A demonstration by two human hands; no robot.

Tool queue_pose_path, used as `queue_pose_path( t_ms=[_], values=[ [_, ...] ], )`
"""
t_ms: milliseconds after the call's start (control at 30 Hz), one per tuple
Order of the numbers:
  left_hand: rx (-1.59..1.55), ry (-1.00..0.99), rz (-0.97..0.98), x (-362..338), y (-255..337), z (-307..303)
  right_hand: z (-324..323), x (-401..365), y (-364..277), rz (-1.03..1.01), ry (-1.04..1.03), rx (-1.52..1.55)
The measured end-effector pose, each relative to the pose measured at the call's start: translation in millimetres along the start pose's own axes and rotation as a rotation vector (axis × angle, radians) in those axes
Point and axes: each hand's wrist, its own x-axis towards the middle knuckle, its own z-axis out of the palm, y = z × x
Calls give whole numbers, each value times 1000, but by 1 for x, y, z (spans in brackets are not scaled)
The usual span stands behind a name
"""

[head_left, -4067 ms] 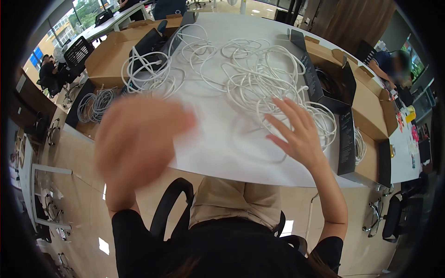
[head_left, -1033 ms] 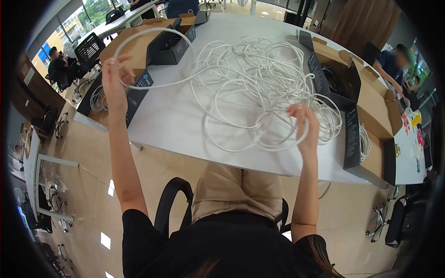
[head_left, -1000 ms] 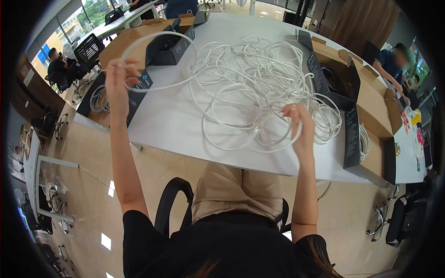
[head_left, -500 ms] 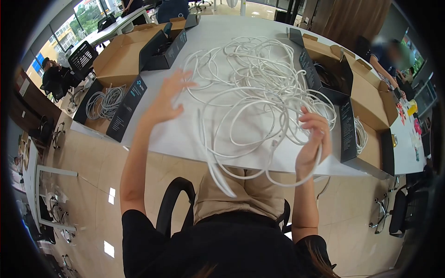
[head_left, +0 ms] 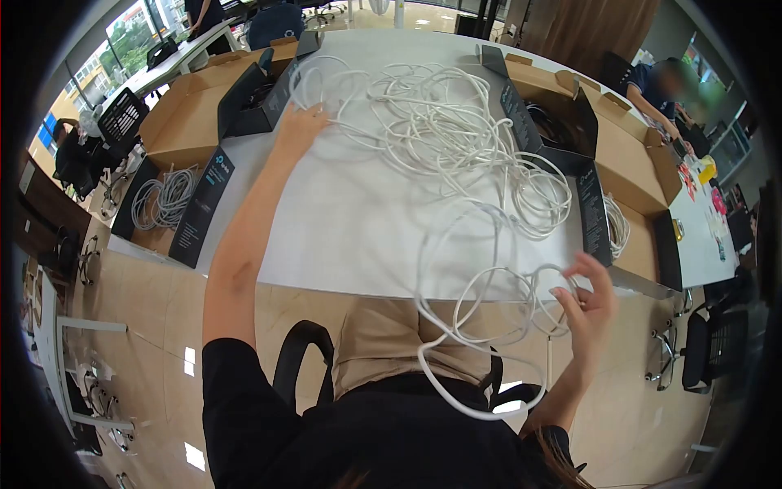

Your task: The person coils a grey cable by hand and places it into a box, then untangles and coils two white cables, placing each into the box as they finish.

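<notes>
A large tangle of white cable (head_left: 444, 122) lies across the middle and far part of the white table (head_left: 350, 236). At the table's left, my left hand (head_left: 306, 126) is closed on a strand of it, with blurred loops standing just beyond the fingers. My right hand (head_left: 588, 306) is raised past the table's near right edge, thumb and fingers curled around the white cable. From it, loose loops (head_left: 444, 330) hang over the table edge and above my lap. The exact grip of the right fingers is partly smeared by motion.
Open black boxes stand on both sides: a left box (head_left: 204, 200) with grey cable, a far left box (head_left: 265, 110), a right box (head_left: 590, 216) with white cable, and a far right box (head_left: 554, 159) with dark cable. Another person (head_left: 652, 94) is at the far right.
My left hand has gone from spread fingers to closing on cable farther away. My right hand has moved right and nearer me, drawing loops off the table's near edge.
</notes>
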Motion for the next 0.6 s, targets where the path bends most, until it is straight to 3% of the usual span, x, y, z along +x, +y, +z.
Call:
queue_pose_path(
  t_ms=[67,167,333,367,433,533,600],
  values=[
    [26,-71,-51,-4,-16,23,-22,-11,1,22,27,-324],
    [23,-181,-192,-10,-36,50,-80,-32,18,37,30,-379],
    [78,-338,-383,4,-34,36,-187,-72,11,-190,568,-503],
    [19,-336,-376,7,-37,41,-192,-77,-1,-199,678,-467],
    [-97,-348,-377,2,-42,52,-184,-86,-17,-121,663,-352],
    [-362,-233,-439,1,-13,-5,-163,-82,-12,-109,751,-312],
    [-622,-102,-462,-20,-15,-17,-151,-85,-2,-119,632,-223]
  ],
)
